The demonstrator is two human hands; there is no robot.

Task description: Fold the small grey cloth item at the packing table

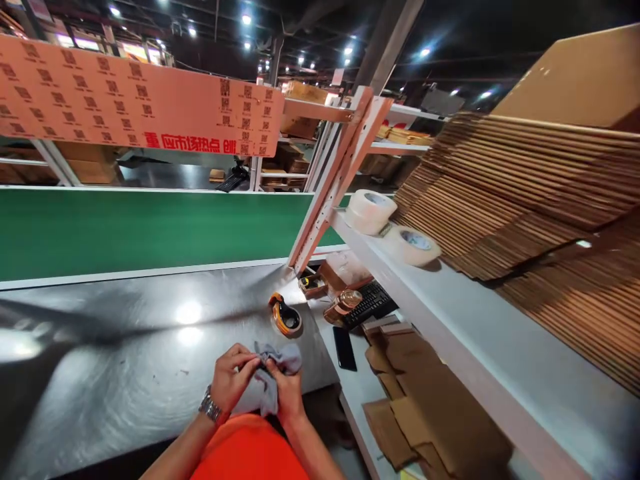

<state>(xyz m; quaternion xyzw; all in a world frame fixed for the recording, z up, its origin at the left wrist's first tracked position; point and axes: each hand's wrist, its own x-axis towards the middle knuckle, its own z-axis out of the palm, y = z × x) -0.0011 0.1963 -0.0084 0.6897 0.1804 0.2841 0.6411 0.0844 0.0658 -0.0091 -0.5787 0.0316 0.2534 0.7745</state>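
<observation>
A crumpled grey cloth (270,390) is bunched between my two hands, close to my body at the near edge of the metal table. My left hand (234,375), with a metal watch on the wrist, pinches the cloth with thumb and fingers. On the other side my right hand (287,387) is closed around it, thumb on top. Folds of the cloth hang down between the hands and stick out above them. Just beyond lies an orange and black tape dispenser (286,317) on the table.
The metal table (125,333) reaches to a green conveyor belt (150,230). At right, a side surface holds a black phone (345,348), a keyboard (373,303), a brown bottle-like item (343,305) and flattened cardboard (430,393). Above, a shelf bears tape rolls (370,212) and stacked cardboard (500,193).
</observation>
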